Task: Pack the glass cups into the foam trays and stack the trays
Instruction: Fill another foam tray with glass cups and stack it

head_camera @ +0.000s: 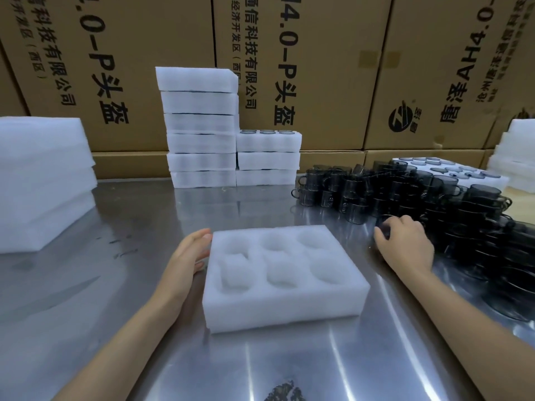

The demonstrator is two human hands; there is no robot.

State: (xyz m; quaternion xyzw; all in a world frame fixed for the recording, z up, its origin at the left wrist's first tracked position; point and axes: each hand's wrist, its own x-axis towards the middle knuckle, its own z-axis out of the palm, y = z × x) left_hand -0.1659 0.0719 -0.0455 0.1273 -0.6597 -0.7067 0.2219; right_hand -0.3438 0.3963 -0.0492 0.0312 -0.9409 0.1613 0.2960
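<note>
A white foam tray (285, 277) lies flat on the shiny metal table (130, 285), right in front of the person. It has six round holes in two rows of three, and all six are empty.

The left hand (185, 260) rests flat against the left side of the tray, with its fingers straight and touching the foam. It holds nothing.

To the right of the tray, the right hand (405, 244) reaches into a big heap of dark glass cups (434, 198). Its fingers are curled round one dark cup (383, 224) at the near edge of the heap.

Behind the tray, at the far side of the table, stands a tall stack of foam trays (201, 127). Just beside it on the right is a short stack (267, 159), and cup rims show in the top tray of that short stack.

Far to the left of the tray sits a pile of flat foam sheets (43, 183). Behind the heap of cups lies another tray with cups in it (451, 169), and more foam (515, 157) is piled at the far right.

Big brown cardboard boxes (333, 68) with black writing stand like a wall behind it all.
</note>
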